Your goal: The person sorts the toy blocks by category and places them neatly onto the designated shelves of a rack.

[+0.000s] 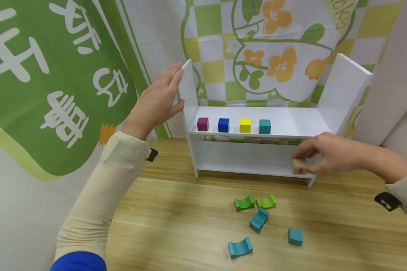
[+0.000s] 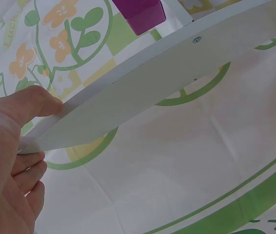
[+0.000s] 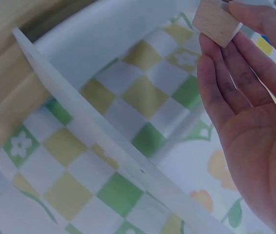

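Note:
My right hand [image 1: 332, 152] pinches a plain wooden block [image 1: 299, 166] between thumb and fingers. One face of the block bears a dark printed mark, and it overlaps the right end of the lower board in the head view. In the right wrist view the bare wood grain of the block [image 3: 216, 22] shows at the fingertips. My left hand [image 1: 159, 99] holds the upright left side panel of a white two-tier shelf [image 1: 230, 156]. In the left wrist view, the thumb lies on one side of the panel [image 2: 128, 92] and the fingers on the other.
On the upper board stand a magenta cube [image 1: 202, 124], a blue cube [image 1: 223, 125], a yellow cube [image 1: 245, 125] and a teal cube [image 1: 265, 127]. Before the shelf lie green arched blocks [image 1: 244, 203], teal arched blocks [image 1: 240, 247] and another teal cube [image 1: 295, 236]. Patterned cloth hangs behind.

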